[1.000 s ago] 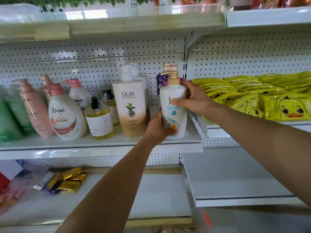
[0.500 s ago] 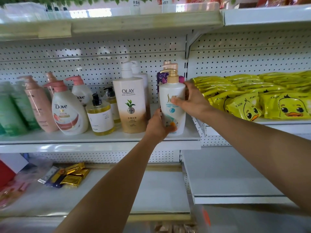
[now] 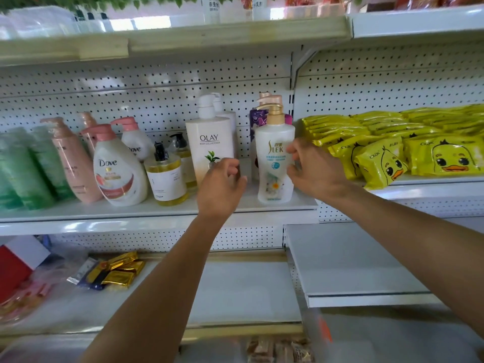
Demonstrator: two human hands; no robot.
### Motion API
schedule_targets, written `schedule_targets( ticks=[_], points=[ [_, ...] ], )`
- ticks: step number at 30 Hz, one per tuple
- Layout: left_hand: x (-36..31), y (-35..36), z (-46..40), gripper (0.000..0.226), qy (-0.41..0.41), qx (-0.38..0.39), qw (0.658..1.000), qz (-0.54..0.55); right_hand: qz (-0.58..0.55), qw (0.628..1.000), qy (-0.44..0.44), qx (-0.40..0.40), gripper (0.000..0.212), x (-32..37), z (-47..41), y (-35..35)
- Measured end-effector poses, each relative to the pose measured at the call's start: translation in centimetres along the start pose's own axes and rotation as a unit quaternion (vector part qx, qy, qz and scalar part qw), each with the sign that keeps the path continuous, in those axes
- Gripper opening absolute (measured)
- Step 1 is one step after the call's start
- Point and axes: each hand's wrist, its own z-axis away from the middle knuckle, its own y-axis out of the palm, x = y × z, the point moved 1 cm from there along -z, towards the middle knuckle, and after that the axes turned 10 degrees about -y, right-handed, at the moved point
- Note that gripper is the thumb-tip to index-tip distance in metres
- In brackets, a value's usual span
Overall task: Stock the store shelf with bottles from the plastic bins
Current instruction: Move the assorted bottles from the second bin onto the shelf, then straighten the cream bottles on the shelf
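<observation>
Far left on the white metal store shelf (image 3: 157, 208): frosted green bottles (image 3: 23, 166), then pink pump bottles (image 3: 73, 158) and a white Dove pump bottle with a pink cap (image 3: 117, 169), labels outward, probably for shoppers. Next, a small amber bottle with a black pump (image 3: 165, 176) and a tall white Olay pump bottle (image 3: 209, 145). In front of the Olay, left hand (image 3: 222, 187) off everything, fingers loosely curled, gripping nothing. Upright at the shelf's right end, the white Slek shampoo bottle with a gold pump (image 3: 275, 158), label forward, base flat on the shelf. Right hand (image 3: 314, 169) just beside it, fingers spread and relaxed; contact hard to tell, likely a release. Further right, yellow duck-print packets (image 3: 419, 150), stacked flat.
</observation>
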Motion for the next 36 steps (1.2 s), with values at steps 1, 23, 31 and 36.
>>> schedule_targets(
  ticks=[1,23,31,36],
  points=[
    [0.5,-0.9,0.3,0.031,0.001,-0.003,1.000,0.000,0.004,1.000,-0.018,-0.002,0.034,0.7,0.4,0.1],
    [26.2,-33.7,8.8,0.033,-0.024,-0.001,0.992,-0.123,-0.170,0.977,-0.123,0.022,0.038,36.6,6.0,12.9],
    [34.0,-44.9,8.6,0.046,-0.081,-0.028,0.980,-0.180,-0.180,0.965,-0.182,0.065,0.046,48.9,3.1,17.5],
    [38.1,-49.2,6.6,0.051,-0.101,-0.036,0.977,-0.184,-0.195,0.952,-0.218,0.088,0.047,55.0,-0.7,20.7]
  ],
)
